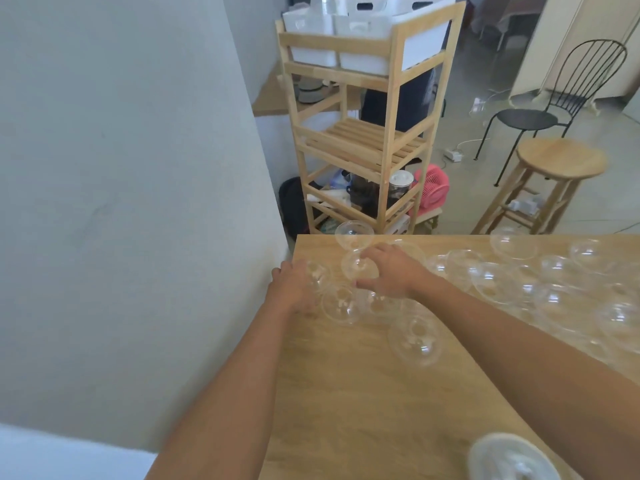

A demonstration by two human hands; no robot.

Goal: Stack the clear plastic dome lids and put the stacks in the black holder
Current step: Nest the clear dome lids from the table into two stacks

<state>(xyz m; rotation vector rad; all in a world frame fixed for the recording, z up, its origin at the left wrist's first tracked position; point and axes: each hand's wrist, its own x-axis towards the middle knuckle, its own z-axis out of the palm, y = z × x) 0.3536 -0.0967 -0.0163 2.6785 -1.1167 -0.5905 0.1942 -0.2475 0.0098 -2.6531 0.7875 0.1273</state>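
Observation:
Several clear dome lids lie loose on the wooden table [346, 410]; one [415, 341] sits nearest me, another [341, 304] between my hands, and many more [495, 282] spread to the right. My left hand [294, 287] is at the table's far left corner, its fingers curled over a dome lid [318, 275]. My right hand [391, 271] reaches across with thumb and fingers closing round another dome lid [358, 265]. A whitish stack of lids [509, 457] shows at the bottom edge. The black holder is out of view.
A grey wall [121, 168] runs close along the table's left side. Beyond the far edge stand a wooden shelf rack [363, 140] with white bins, a wooden stool [561, 161] and a black wire chair [530, 116].

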